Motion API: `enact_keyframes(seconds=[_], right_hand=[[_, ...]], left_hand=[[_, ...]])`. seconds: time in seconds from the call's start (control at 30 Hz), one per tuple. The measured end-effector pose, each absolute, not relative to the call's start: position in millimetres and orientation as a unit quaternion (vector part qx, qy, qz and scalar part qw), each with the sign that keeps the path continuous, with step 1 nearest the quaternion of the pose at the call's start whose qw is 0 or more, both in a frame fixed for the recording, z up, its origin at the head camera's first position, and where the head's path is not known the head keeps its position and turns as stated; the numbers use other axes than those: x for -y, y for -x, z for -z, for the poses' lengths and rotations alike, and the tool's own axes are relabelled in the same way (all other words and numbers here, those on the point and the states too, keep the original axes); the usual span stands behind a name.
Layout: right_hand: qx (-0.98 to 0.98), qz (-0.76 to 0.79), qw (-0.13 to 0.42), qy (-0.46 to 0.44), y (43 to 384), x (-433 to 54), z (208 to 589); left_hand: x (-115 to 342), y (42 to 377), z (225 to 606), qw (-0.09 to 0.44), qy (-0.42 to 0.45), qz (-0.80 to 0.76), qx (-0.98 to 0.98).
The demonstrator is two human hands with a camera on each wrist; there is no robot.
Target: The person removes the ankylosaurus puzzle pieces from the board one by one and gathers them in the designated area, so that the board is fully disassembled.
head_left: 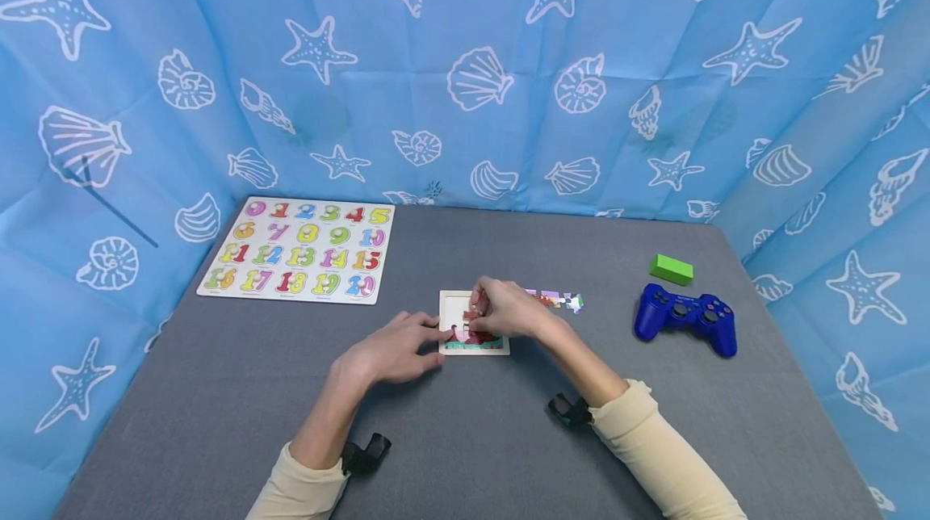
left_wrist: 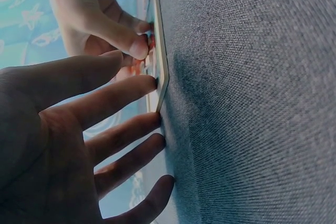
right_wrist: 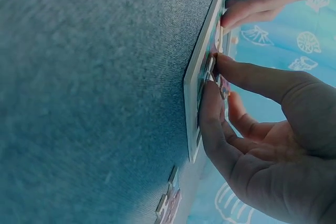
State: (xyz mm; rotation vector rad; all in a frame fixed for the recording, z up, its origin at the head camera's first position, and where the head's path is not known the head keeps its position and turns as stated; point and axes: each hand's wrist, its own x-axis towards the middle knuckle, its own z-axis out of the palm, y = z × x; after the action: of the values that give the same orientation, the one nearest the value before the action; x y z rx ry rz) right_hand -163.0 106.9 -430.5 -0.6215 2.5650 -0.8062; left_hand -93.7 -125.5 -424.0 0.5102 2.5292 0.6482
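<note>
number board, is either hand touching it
No, the left hand and right hand are both at the small puzzle tray, well apart from the number board.

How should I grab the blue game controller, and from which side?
The blue game controller is probably best held by its two handles, from the near side. They stick out toward you, and the thumbsticks face up. The green block sits behind it.
</note>
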Motion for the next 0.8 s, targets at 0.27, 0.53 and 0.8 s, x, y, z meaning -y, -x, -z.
enact_keyframes(seconds=[0.27, 0.53, 0.8], right_hand=[[-0.892, 0.34, 0.18, 0.236, 159.4, -115.5, 434.5], [-0.854, 0.421, 0.17, 0.255, 154.2, -127.2, 436.5], [-0.837, 0.451, 0.186, 0.247, 146.3, -144.0, 430.9]], left_hand=[[125.5, 94.0, 423.7, 0.241, -0.182, -0.235, -0.924], [125.4, 94.0, 423.4, 0.238, -0.183, -0.233, -0.925], [125.6, 93.7, 423.7, 0.232, -0.186, -0.233, -0.926]])
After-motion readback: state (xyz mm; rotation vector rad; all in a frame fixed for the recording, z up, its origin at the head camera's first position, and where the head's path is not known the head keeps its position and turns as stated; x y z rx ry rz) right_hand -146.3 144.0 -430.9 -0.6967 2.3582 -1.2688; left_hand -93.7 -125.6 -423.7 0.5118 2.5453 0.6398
